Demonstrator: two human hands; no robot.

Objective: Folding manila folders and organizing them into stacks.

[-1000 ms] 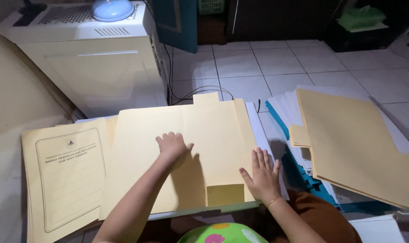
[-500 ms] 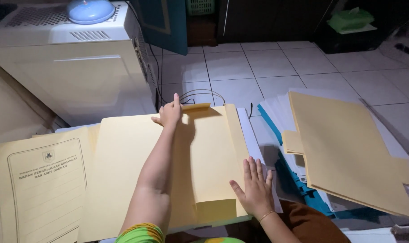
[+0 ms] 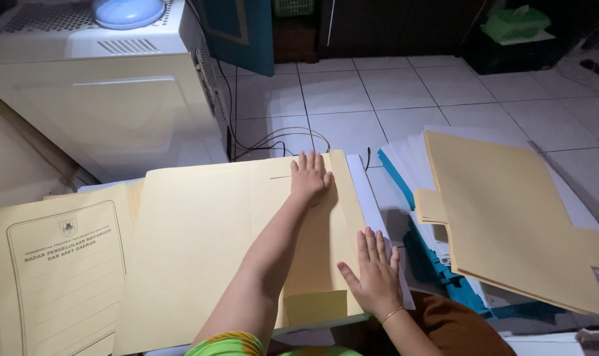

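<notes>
A large cream paper folder (image 3: 200,250) lies opened flat in front of me. My left hand (image 3: 311,175) reaches far forward and presses palm-down on its far right corner, fingers together, beside a small slit. My right hand (image 3: 373,271), with a thin bracelet at the wrist, rests flat with fingers spread on the folder's right edge, near a small folded flap (image 3: 314,306). White sheets (image 3: 365,191) stick out from under that right edge. Neither hand grips anything.
A cream printed folder cover (image 3: 56,277) lies at the left. To the right, another cream folder (image 3: 510,217) tops a stack of white papers and blue folders (image 3: 438,267). A white appliance (image 3: 115,105) with a blue dome (image 3: 128,12) stands behind, with cables (image 3: 293,138) on the tiled floor.
My left hand slid from the middle of the folder up to its far right corner. My right hand stayed flat at the lower right edge.
</notes>
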